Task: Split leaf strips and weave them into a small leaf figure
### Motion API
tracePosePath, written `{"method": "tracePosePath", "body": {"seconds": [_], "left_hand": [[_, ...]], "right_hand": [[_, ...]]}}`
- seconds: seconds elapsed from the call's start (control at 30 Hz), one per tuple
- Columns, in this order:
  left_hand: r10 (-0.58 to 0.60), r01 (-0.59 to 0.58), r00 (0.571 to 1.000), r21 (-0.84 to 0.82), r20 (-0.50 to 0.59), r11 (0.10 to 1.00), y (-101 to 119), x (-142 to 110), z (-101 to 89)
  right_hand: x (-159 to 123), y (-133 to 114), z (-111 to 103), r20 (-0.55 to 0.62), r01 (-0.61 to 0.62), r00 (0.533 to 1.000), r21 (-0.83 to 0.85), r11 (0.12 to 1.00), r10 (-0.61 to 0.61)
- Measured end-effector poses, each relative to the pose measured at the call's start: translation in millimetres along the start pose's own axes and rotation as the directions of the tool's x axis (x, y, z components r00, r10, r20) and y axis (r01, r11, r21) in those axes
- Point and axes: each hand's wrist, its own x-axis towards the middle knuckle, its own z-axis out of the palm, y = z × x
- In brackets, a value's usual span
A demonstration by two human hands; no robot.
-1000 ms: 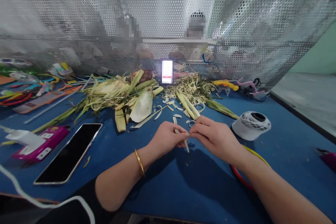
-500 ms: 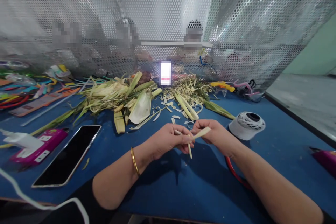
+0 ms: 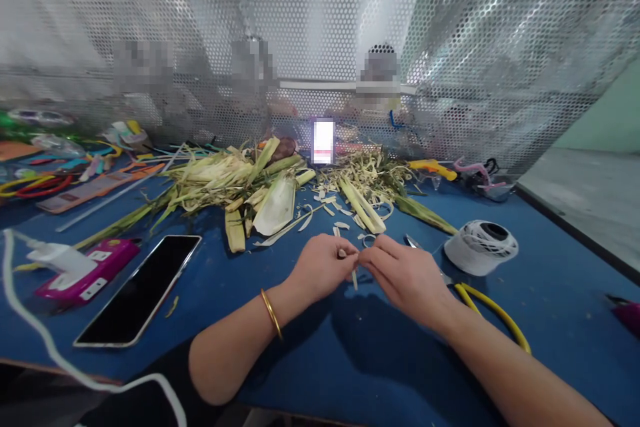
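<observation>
My left hand [image 3: 323, 263], with a gold bangle on its wrist, is closed in a pinch on a thin pale husk strip [image 3: 355, 279]. One end of the strip sticks out below the fingertips. My right hand [image 3: 400, 273] meets it there, back upward, thumb and fingers pressed together at the same spot. Its fingers hide most of what it grips. Partly under the right wrist lie scissors with a yellow handle [image 3: 500, 317]. A spool of white thread [image 3: 481, 248] stands to the right of that hand.
Behind the hands are a heap of green-yellow husks [image 3: 210, 177] and a pile of shreds [image 3: 373, 173]. To the left lie a phone [image 3: 143, 290] and a magenta power strip [image 3: 90, 273] with a white cable [image 3: 37, 333]. A perforated metal screen [image 3: 320, 20] closes off the back; people are behind it.
My right hand has turned back upward and closed in against the left fingertips. The strip's wide end, which stuck out to the right, is now hidden. The yellow handle has come into sight.
</observation>
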Motion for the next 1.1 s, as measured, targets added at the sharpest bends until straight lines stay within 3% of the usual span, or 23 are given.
{"method": "tracePosePath", "body": {"seconds": [0.07,0.13,0.23,0.3,0.37,0.43,0.5,0.6,0.7,0.77,0.83,0.9,1.0,1.1], "left_hand": [[-0.023,0.022,0.985,0.009,0.169,1.000,3.0,-2.7,-1.8],[-0.037,0.066,0.943,-0.077,0.330,0.995,6.9,-5.5,-4.3],[0.001,0.133,0.881,-0.249,0.472,0.960,11.4,-8.0,-8.1],[0.028,0.139,0.884,-0.320,0.467,0.937,12.9,-8.0,-9.5],[0.041,0.108,0.924,-0.362,0.380,0.926,13.6,-6.6,-9.4],[0.042,0.053,0.970,-0.379,0.240,0.924,13.7,-4.6,-8.2],[0.032,0.000,0.996,-0.362,0.082,0.932,13.4,-2.6,-6.6],[0.018,-0.043,0.995,-0.248,-0.102,0.968,11.9,-1.0,-5.7],[0.051,-0.060,0.983,-0.044,-0.176,0.997,9.5,-0.9,-6.2],[0.092,-0.074,0.983,0.113,-0.161,0.991,8.0,-1.0,-6.4],[0.096,-0.075,0.992,0.218,-0.087,0.973,7.1,-1.4,-6.0],[0.044,-0.052,0.998,0.208,0.041,0.977,6.8,-2.6,-5.4],[-0.038,0.048,0.948,-0.025,0.315,0.999,8.0,-5.8,-5.5],[-0.023,0.160,0.875,-0.243,0.484,0.957,11.7,-8.9,-8.1]], "right_hand": [[1.3,6.2,-4.4,0.013,-0.029,1.000,0.112,0.993,0.028],[3.7,12.6,-8.2,0.042,-0.114,0.994,0.340,0.934,0.106],[8.1,18.9,-10.0,0.162,-0.321,0.944,0.641,0.697,0.286],[10.4,20.2,-7.1,0.264,-0.442,0.883,0.747,0.496,0.389],[11.6,20.0,-0.9,0.362,-0.536,0.803,0.785,0.310,0.473],[11.5,18.7,6.6,0.419,-0.595,0.735,0.776,0.210,0.533],[10.3,15.8,12.8,0.397,-0.600,0.736,0.757,0.259,0.548],[6.9,7.5,16.2,0.211,-0.487,0.847,0.676,0.553,0.488],[2.5,-2.2,12.9,0.019,-0.265,0.958,0.448,0.854,0.287],[0.1,-5.5,8.4,-0.027,-0.117,0.992,0.242,0.963,0.127],[-1.1,-4.5,3.0,-0.019,-0.030,0.999,0.080,0.996,0.032],[-0.6,0.2,-2.0,-0.004,-0.019,1.000,0.064,0.998,0.019],[3.1,10.1,-6.8,0.030,-0.106,0.994,0.339,0.935,0.102],[7.9,17.5,-6.5,0.140,-0.278,0.958,0.659,0.698,0.250]]}}
